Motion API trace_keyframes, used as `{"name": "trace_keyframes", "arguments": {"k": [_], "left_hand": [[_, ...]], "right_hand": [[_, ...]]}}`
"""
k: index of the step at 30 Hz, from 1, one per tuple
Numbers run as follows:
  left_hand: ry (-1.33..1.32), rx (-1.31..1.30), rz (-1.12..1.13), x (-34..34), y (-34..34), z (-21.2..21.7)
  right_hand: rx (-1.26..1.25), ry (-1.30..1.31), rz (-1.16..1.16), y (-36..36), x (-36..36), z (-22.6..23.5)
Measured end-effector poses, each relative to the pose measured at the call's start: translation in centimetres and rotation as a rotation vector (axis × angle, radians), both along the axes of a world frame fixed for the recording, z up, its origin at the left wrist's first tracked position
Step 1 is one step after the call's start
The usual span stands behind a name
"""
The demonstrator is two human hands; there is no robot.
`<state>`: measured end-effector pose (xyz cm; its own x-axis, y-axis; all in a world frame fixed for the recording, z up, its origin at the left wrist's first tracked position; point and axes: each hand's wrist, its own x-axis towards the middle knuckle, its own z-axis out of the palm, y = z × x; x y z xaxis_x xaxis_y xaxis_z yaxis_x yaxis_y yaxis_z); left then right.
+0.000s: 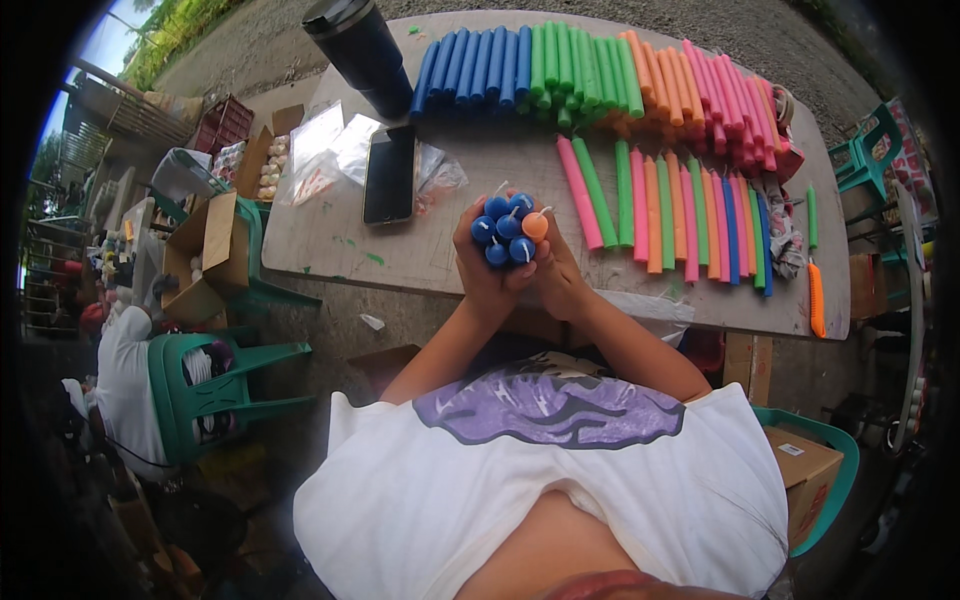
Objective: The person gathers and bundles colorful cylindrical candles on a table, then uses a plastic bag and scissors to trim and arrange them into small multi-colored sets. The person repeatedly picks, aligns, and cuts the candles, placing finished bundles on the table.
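Several blue candles (497,228) and one orange candle (535,227) stand bunched together, wicks toward me, above the near edge of the table. My left hand (480,268) wraps round the bunch from the left. From the right, my right hand (562,272) closes on the same bunch, its fingers partly hidden behind the candles. To the right of my hands lies a loose row of pink, green, orange and blue candles (695,220). Farther back, candles are stacked by colour: blue candles (472,68), green candles (583,70), orange candles (665,82) and pink candles (730,105).
On the table (330,240) are a dark tumbler (362,58), a phone (391,175) and clear plastic wrappers (340,145). An orange-handled cutter (816,300) lies by the right edge. Left of the table are a green chair (205,385) and an open cardboard box (208,255).
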<state>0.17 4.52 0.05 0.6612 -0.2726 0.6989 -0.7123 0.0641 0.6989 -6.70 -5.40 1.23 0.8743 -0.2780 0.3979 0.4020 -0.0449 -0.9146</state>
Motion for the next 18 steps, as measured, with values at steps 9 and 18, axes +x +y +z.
{"name": "trace_keyframes", "arguments": {"k": [9,18], "left_hand": [[-0.002,-0.014,0.006,-0.17,-0.03,-0.4],[0.053,-0.105,-0.012,-0.28,-0.28,-0.84]], "right_hand": [[0.015,-0.014,0.023,-0.08,0.07,-0.3],[-0.026,-0.038,0.027,-0.17,0.05,-0.51]]}}
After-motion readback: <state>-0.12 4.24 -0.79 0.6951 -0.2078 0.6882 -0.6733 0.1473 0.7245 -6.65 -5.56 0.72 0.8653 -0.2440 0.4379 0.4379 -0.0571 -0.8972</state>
